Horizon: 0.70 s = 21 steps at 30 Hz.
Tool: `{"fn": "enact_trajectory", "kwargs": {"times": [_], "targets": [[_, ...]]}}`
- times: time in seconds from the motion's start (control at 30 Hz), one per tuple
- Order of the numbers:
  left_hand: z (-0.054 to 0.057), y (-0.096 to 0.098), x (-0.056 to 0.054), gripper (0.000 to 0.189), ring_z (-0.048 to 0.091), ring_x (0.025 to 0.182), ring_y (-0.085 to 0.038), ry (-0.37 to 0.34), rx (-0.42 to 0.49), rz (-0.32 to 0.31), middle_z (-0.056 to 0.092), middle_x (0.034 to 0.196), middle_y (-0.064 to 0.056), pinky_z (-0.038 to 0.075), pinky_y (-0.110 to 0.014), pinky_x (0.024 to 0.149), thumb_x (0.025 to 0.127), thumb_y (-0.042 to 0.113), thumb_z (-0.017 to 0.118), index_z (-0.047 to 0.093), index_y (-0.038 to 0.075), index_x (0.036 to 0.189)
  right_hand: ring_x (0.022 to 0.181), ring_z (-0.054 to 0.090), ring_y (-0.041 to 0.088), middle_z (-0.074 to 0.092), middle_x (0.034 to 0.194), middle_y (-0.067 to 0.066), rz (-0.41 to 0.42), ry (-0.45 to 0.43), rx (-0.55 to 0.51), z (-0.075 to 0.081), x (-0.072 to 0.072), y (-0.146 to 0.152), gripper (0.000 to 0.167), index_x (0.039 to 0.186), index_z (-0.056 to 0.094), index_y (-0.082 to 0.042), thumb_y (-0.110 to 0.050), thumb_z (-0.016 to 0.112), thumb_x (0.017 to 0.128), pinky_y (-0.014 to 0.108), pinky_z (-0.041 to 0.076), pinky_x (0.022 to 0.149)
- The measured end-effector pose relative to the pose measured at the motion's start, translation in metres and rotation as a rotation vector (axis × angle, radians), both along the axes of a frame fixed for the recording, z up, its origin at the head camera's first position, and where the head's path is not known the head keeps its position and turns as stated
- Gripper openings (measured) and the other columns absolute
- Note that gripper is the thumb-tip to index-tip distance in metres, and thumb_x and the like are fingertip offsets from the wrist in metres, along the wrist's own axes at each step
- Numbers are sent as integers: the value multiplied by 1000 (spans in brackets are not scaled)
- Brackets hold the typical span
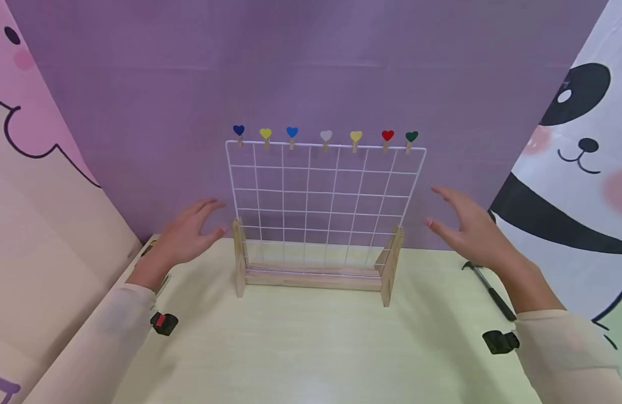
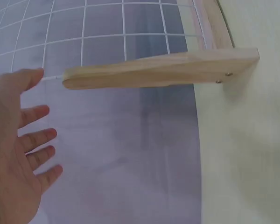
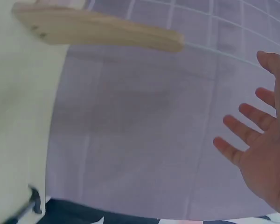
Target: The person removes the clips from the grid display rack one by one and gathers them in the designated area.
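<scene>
A white wire grid (image 1: 321, 192) stands upright in a wooden stand (image 1: 311, 279) on the table. Along its top wire sit several small clothespins with coloured hearts, among them a red heart clothespin (image 1: 388, 136) and a dark green one (image 1: 411, 137). To the left of the grid, my left hand (image 1: 189, 233) hovers with fingers spread, near the stand's left wooden leg (image 2: 163, 70) and apart from it. On the other side my right hand (image 1: 474, 230) hangs in the air, fingers extended, near the right wooden leg (image 3: 102, 28). Neither hand holds anything.
A hammer (image 1: 489, 292) with a black handle lies on the table (image 1: 311, 348) at the right. Partly hidden behind my left wrist are some small items at the table's left edge. A purple cloth (image 1: 311, 67) hangs behind the grid; a panda print (image 1: 583, 146) is on the right.
</scene>
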<state>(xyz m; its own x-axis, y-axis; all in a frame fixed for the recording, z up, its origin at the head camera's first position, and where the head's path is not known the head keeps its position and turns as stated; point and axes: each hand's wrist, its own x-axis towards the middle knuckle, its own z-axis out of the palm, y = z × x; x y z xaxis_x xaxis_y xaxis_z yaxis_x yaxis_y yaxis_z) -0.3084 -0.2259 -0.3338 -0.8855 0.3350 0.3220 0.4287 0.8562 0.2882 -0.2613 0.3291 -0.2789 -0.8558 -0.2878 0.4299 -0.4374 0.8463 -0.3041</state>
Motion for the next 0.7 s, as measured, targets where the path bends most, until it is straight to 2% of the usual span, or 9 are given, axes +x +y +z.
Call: {"fn": "enact_trajectory", "kwargs": {"times": [0.07, 0.17, 0.23, 0.3, 0.4, 0.5, 0.57, 0.7], "targets": [[-5, 3, -2, 62, 32, 153, -42, -4, 47, -12, 35, 166, -17, 30, -68, 119, 105, 41, 55, 40, 13, 158, 138, 43, 48, 43, 157, 25, 15, 13, -61, 3, 1, -3, 68, 159, 35, -9, -26, 66, 101, 73, 38, 106], [-14, 8, -5, 62, 32, 153, -41, -3, 135, -38, 37, 165, -16, 29, -66, 121, 104, 36, 57, 39, 11, 158, 134, 49, 42, 47, 155, 21, 20, 4, -159, 8, 3, -9, 62, 158, 38, -12, -26, 64, 103, 38, 49, 110], [-20, 10, -6, 61, 33, 152, -41, -7, 199, -53, 39, 164, -16, 28, -65, 121, 105, 35, 57, 39, 11, 158, 135, 52, 28, 49, 156, 15, 18, -1, -228, 11, 3, -13, 59, 158, 40, -16, -27, 62, 104, 14, 44, 105], [-27, 13, -7, 60, 33, 152, -40, -12, 263, -64, 40, 163, -16, 28, -65, 121, 105, 33, 57, 39, 11, 158, 130, 54, 12, 52, 154, 7, 27, 20, -289, 15, 3, -18, 55, 156, 43, -18, -26, 61, 105, -1, 35, 94], [-38, 19, -10, 58, 34, 152, -41, -10, 346, -71, 42, 162, -17, 28, -66, 121, 105, 29, 58, 40, 10, 157, 119, 56, -4, 59, 143, -6, 67, 100, -390, 23, 3, -25, 48, 151, 50, -14, -18, 61, 105, 1, 40, 96], [-46, 25, -12, 58, 36, 150, -43, -4, 413, -81, 43, 160, -20, 29, -65, 120, 105, 26, 59, 41, 6, 156, 112, 63, -3, 64, 132, -12, 115, 175, -509, 35, 4, -34, 40, 144, 55, -6, -12, 59, 105, 4, 46, 96], [-52, 29, -13, 58, 39, 148, -45, -6, 448, -83, 44, 159, -22, 32, -65, 119, 105, 26, 59, 41, 4, 155, 110, 67, 1, 67, 128, -9, 146, 199, -588, 43, 4, -40, 36, 140, 58, -5, -12, 58, 105, 7, 49, 94], [-62, 35, -15, 54, 48, 140, -48, -9, 533, -71, 49, 156, -23, 40, -63, 115, 107, 27, 57, 43, 5, 154, 108, 69, 10, 70, 124, 1, 228, 188, -719, 59, 2, -59, 30, 134, 62, -6, -13, 58, 105, 11, 53, 93]]}}
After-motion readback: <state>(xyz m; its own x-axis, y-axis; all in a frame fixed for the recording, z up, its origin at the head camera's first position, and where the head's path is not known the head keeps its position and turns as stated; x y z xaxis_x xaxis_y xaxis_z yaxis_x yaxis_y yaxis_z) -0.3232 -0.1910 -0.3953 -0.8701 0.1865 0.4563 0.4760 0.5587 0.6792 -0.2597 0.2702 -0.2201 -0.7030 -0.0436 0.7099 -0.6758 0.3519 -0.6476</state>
